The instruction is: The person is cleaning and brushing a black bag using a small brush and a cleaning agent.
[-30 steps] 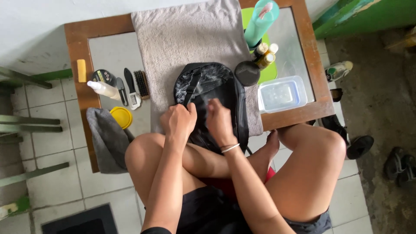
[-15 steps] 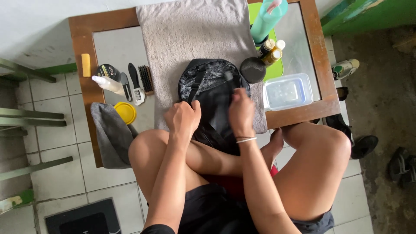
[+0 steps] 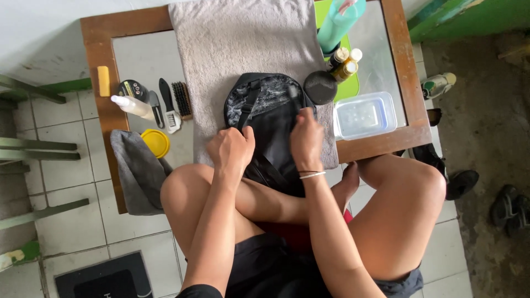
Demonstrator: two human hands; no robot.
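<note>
at frame centre both hands press on a black backpack (image 3: 269, 124) lying on the grey towel (image 3: 243, 44) over the tabletop (image 3: 411, 135), left hand (image 3: 232, 150) gripping its near edge, right hand (image 3: 307, 138) now shifted up its right side, fingers curled on the fabric.

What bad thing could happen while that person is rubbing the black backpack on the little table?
The black backpack hangs partly over the table edge onto the lap, so it might slide off if the left hand and right hand let go. The bottles stand close beside the bag, so a hard push could perhaps tip them. The grey cloth droops over the table's side and may slip to the floor.
</note>
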